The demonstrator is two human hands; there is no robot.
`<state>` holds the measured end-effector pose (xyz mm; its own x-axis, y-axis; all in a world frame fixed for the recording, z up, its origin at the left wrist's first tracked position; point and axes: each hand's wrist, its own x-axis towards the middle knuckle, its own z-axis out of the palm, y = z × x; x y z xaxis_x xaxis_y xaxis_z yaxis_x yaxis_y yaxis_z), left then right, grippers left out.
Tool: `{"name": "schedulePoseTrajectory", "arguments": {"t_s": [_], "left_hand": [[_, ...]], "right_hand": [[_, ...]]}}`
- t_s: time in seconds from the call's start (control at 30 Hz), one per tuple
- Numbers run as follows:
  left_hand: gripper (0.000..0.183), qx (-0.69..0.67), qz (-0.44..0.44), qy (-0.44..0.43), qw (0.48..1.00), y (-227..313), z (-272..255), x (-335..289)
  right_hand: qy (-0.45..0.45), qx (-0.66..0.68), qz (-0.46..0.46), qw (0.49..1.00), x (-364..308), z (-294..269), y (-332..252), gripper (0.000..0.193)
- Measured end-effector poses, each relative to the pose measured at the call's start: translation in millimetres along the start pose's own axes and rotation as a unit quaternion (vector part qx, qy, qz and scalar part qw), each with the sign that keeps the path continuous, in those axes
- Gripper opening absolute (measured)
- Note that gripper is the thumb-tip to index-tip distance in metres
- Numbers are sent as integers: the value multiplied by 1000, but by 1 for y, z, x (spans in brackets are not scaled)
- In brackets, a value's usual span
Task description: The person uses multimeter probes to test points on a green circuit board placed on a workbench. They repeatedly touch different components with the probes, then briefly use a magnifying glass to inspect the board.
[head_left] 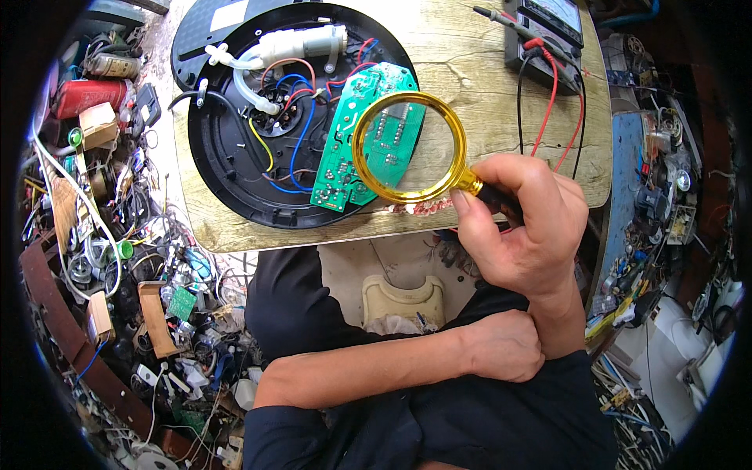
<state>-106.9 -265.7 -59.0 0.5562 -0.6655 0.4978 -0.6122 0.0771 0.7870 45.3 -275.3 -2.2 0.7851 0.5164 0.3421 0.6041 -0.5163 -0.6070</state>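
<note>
My right hand grips the dark handle of a gold-rimmed magnifying glass, thumb and index finger close to its collar. Its lens hangs over the right part of a green circuit board, whose soldered pins show through the glass. The board rests tilted on a round black appliance base, joined to it by red, blue and brown wires. Inside the base lie a white cylindrical pump and clear tubing. My left forearm crosses my lap, and my left hand is closed in a fist against my right forearm, its fingertips hidden.
An analog multimeter with red and black probe leads stands at the far right of the wooden table. A beige plastic stool shows below the table edge. Piled electronic scrap covers the left floor; more parts crowd the blue surface at right.
</note>
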Motion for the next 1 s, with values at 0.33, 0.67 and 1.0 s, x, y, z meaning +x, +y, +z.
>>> {"name": "schedulePoseTrajectory", "arguments": {"t_s": [0.33,0.67,1.0], "left_hand": [[23,-44,-14,-29,999,3,-8,0],[22,-53,-21,-43,997,4,-10,0],[22,-2,-5,-36,999,7,-7,0]], "right_hand": [[11,-5,-6,1000,-1,0,-3,28],[9,-14,-13,1000,-1,-1,-8,31],[11,-13,-21,1000,-2,-1,-7,33]]}}
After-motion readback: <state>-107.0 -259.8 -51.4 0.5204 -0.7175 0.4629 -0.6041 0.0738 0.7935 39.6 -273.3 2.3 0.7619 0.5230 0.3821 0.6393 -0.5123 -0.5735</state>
